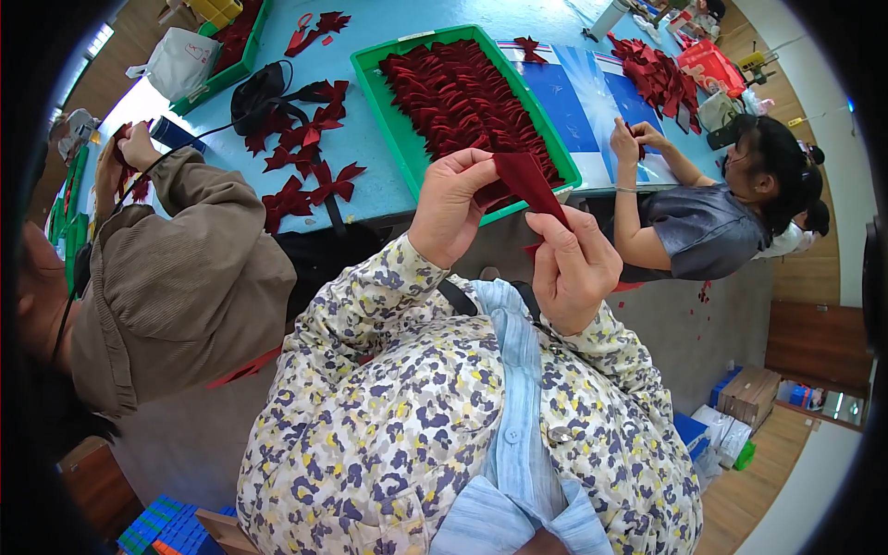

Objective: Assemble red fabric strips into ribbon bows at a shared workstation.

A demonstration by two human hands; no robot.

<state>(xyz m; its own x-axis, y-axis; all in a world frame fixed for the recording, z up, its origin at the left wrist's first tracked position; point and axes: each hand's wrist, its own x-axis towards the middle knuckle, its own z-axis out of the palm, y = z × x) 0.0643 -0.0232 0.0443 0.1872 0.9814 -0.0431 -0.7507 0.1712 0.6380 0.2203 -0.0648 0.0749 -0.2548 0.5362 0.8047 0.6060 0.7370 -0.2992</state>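
Observation:
A dark red ribbon (531, 184) is stretched between my two hands, in front of my chest and over the table's near edge. My left hand (453, 203) pinches its upper left end between thumb and fingers. At the lower right end, my right hand (575, 264) grips the ribbon with thumb and forefinger, the other fingers curled in. Part of the ribbon loops behind the front strip, and a small tip shows beside my right fingers. Just beyond my hands lies a green tray (370, 92) filled with rows of dark red bows (453, 92).
Loose red bows (314, 129) and a black strap lie left of the tray on the blue table (370, 23). Co-workers sit close on both sides, one in a brown top (185, 287), one in grey (703, 222). A red pile (652, 74) lies at the far right.

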